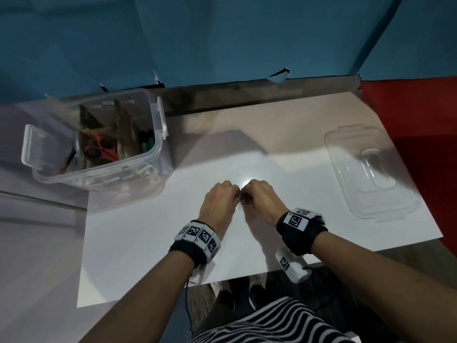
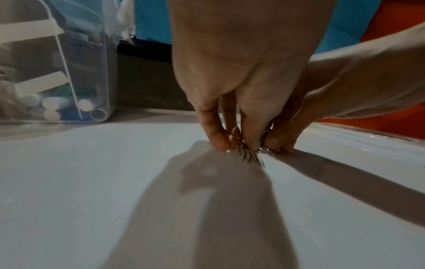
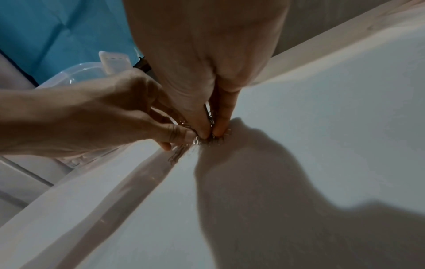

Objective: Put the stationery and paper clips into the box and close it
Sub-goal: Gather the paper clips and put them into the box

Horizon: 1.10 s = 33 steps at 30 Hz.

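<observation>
A small heap of metal paper clips [image 1: 243, 202] lies mid-way across the white board [image 1: 148, 243]. My left hand [image 1: 220, 199] and right hand [image 1: 259, 196] meet over it, knuckles up. In the left wrist view the left hand [image 2: 230, 143] pinches the paper clips [image 2: 251, 157] against the board. In the right wrist view the right hand [image 3: 210, 133] pinches clips too, and more paper clips [image 3: 178, 154] stick out under the left hand [image 3: 103, 118]. The clear plastic box [image 1: 158, 147] stands open at the far left, holding red scissors [image 1: 101, 147], markers and pens. Its clear lid [image 1: 371, 174] lies at the right.
Cardboard dividers [image 1: 126, 129] split the box into compartments. White latch flaps [image 1: 162, 117] hang on the box's sides. A blue backdrop [image 1: 222, 33] rises behind the table, and red cloth [image 1: 420, 115] lies at the right. The board's near edge [image 1: 173, 290] runs close to my body.
</observation>
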Motion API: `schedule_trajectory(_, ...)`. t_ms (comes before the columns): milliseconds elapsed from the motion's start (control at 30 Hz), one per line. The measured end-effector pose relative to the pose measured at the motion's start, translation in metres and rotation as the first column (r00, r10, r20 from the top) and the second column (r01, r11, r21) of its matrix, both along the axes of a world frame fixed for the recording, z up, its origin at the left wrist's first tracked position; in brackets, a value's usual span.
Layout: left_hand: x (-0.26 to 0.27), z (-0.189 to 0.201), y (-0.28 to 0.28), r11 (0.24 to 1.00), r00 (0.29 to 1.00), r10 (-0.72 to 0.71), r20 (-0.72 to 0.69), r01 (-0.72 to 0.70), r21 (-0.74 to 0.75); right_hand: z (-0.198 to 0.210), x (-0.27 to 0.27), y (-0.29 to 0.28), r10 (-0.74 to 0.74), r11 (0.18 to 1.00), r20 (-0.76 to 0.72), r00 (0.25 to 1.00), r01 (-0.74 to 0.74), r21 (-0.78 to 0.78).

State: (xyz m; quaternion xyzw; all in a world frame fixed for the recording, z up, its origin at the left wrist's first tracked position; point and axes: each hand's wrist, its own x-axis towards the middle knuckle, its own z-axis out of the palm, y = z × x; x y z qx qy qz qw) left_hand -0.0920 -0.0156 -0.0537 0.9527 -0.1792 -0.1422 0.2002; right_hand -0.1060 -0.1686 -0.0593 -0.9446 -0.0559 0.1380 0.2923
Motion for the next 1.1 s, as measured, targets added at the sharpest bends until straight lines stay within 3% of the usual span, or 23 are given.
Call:
schedule_trajectory(100, 0.006, 0.002, -0.001, 0.999, 1.0, 0.011, 0.003, -0.011, 0.031, 0.004, 0.01, 0.001, -0.049, 0.998, -0.033, 0.998, 0.05, 0.022)
schedule_trajectory(367, 0.03, 0.01, 0.009, 0.975, 0.976, 0.17, -0.133, -0.186, -0.118, 0.014, 0.035, -0.018, -0.303, 0.932, -0.116, 0.946, 0.319, 0.173)
schedule_trajectory(500, 0.038, 0.032, 0.022, 0.971, 0.983, 0.155, -0.093, -0.17, -0.17, 0.039, 0.04, -0.031, -0.456, 0.794, -0.225, 0.861, 0.508, 0.333)
schedule_trajectory(567, 0.043, 0.053, 0.03, 0.959, 0.987, 0.15, -0.055, -0.159, -0.233, 0.06, 0.046, -0.029, -0.457, 0.696, -0.311, 0.833, 0.553, 0.458)
schedule_trajectory(667, 0.051, 0.102, 0.05, 0.932, 0.986, 0.166, 0.031, -0.147, -0.33, 0.097, 0.063, -0.012, -0.4, 0.563, -0.348, 0.848, 0.527, 0.637)
schedule_trajectory(800, 0.073, 0.167, 0.097, 0.896, 0.947, 0.274, 0.165, -0.189, -0.402, 0.146, 0.101, 0.036, -0.289, 0.472, -0.325, 0.901, 0.429, 0.77)
schedule_trajectory(933, 0.111, 0.198, 0.17, 0.867, 0.862, 0.453, 0.228, -0.366, -0.337, 0.187, 0.147, 0.111, -0.171, 0.467, -0.266, 0.949, 0.316, 0.826)
schedule_trajectory(1033, 0.148, 0.193, 0.216, 0.857, 0.813, 0.514, 0.273, -0.495, -0.142, 0.198, 0.178, 0.175, -0.157, 0.547, -0.203, 0.966, 0.257, 0.797)
schedule_trajectory(1100, 0.166, 0.182, 0.229, 0.801, 0.787, 0.593, 0.17, -0.599, -0.021, 0.193, 0.196, 0.214, -0.139, 0.649, -0.134, 0.981, 0.193, 0.736)
